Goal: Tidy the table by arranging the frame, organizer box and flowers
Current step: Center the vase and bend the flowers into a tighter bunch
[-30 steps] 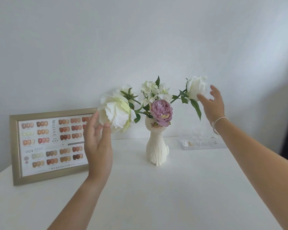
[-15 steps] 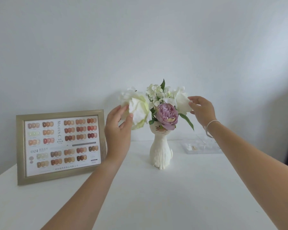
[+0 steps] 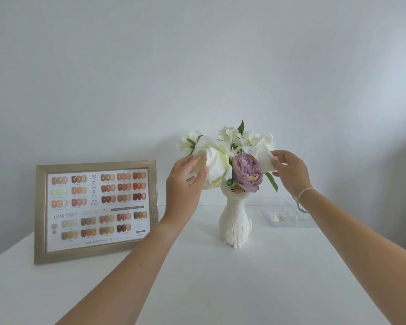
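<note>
The left hand (image 3: pixel 185 181) and right hand (image 3: pixel 288 170) were curled on the outer white blooms (image 3: pixel 215 164) of the cat-shaped vase (image 3: pixel 234 225); the bouquet was held between them, stems upright.

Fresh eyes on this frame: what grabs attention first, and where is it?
The bouquet in the white cat-shaped vase at table centre: a purple peony flanked by a big white rose and a second white bloom. The left hand and right hand each pinch petals of the white flowers from either side. A gold picture frame of nail swatches leans at left; a clear organizer box lies behind the right wrist.
</note>
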Tool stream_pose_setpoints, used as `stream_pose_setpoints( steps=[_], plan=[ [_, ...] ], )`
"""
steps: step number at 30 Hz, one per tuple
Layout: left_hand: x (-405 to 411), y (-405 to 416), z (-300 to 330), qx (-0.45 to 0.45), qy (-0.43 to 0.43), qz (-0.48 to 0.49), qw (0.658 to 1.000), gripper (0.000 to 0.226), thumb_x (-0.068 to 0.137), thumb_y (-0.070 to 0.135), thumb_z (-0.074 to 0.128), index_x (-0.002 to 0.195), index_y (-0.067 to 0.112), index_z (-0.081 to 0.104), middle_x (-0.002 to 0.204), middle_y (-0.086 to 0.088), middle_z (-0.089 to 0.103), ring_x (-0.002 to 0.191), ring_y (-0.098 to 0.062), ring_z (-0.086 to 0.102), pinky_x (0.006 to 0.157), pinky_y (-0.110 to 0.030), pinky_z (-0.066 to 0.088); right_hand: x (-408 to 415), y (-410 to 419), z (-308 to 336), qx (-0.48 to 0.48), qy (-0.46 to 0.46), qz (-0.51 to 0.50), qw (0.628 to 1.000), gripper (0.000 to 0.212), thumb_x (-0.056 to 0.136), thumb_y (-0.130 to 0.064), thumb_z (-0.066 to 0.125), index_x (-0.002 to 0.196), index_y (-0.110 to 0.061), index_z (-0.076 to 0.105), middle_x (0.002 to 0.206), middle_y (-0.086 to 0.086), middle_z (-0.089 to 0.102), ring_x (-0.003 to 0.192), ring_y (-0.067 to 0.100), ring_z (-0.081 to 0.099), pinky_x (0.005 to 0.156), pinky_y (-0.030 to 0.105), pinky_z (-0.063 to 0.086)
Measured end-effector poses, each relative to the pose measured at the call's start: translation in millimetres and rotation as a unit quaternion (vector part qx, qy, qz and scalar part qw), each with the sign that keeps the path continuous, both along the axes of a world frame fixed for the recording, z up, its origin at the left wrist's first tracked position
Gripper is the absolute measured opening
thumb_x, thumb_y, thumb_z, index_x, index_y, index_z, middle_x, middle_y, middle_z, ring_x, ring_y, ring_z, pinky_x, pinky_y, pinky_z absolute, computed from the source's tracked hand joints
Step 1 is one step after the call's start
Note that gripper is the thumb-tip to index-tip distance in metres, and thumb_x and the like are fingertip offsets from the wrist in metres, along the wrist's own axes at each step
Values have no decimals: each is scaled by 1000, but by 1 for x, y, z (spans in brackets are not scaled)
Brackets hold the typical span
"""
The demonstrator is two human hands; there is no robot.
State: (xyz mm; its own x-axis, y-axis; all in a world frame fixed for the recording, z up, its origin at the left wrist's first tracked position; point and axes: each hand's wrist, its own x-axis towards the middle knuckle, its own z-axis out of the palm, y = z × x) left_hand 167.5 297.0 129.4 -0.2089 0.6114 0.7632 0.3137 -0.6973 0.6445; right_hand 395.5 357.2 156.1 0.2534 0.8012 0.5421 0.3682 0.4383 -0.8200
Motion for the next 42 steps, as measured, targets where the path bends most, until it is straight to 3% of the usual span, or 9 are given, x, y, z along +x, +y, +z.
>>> stream_pose_setpoints(
  steps=[6,9,13,18,21,27,32,35,42],
  plan=[
    [-41,14,10,-20,-51,-18,998,24,90,30,54,113,32,61,117,7,59,104,-7,59,79,-5,44,-1,-10,5,27,-30,-56,998,30,86,-20,54,115,-21,59,121,1,61,98,18,57,87,27,41],
    [-63,40,22,-85,-136,-56,985,30,91,30,51,119,22,60,113,8,58,103,-6,58,88,-24,49,-8,-18,13,57,-58,-81,993,32,86,-22,55,119,-22,56,126,-1,57,111,19,51,94,30,39],
    [-82,78,37,-159,-138,-76,975,36,92,30,48,124,17,56,101,15,55,96,-10,56,88,-31,51,-26,-29,29,104,-123,-70,985,34,86,-27,56,121,-27,55,124,-8,53,111,10,47,96,26,36],
    [-85,112,60,-205,-82,-97,970,38,90,28,47,127,21,52,128,1,50,111,-18,51,86,-33,51,-47,-34,36,88,-241,-16,966,36,80,-35,62,116,-36,56,117,-21,49,102,-4,44,76,2,32],
    [-80,126,66,-237,-52,-114,963,42,90,28,48,131,21,47,136,-1,46,118,-19,47,92,-36,50,-54,-33,28,72,-271,-7,960,39,78,-33,66,115,-36,57,116,-22,47,103,-3,45,75,-7,30],
    [-73,143,59,-282,2,-148,948,51,92,30,48,140,19,35,144,-4,38,128,-23,39,100,-41,44,-59,-26,16,52,-314,-19,948,41,77,-31,66,118,-33,57,117,-19,42,108,5,45,88,16,32],
    [-76,156,56,-284,-61,-177,940,53,92,26,51,141,17,33,139,-7,42,119,-25,46,92,-38,49,-59,-24,12,61,-306,-25,950,39,79,-28,65,117,-35,57,112,-29,40,105,-1,42,77,0,30],
    [-74,158,54,-289,-102,-213,928,46,92,21,52,136,11,43,131,-9,50,108,-26,52,82,-34,51,-60,-22,12,60,-297,-22,953,37,80,-25,64,115,-35,58,114,-26,41,107,2,44,78,0,29],
    [-69,150,53,-283,-114,-254,918,30,93,19,50,115,1,60,122,-9,56,102,-24,56,82,-33,54,-60,-21,11,59,-281,-25,958,37,80,-26,65,116,-34,58,118,-20,44,107,7,47,76,3,32]
  ],
)
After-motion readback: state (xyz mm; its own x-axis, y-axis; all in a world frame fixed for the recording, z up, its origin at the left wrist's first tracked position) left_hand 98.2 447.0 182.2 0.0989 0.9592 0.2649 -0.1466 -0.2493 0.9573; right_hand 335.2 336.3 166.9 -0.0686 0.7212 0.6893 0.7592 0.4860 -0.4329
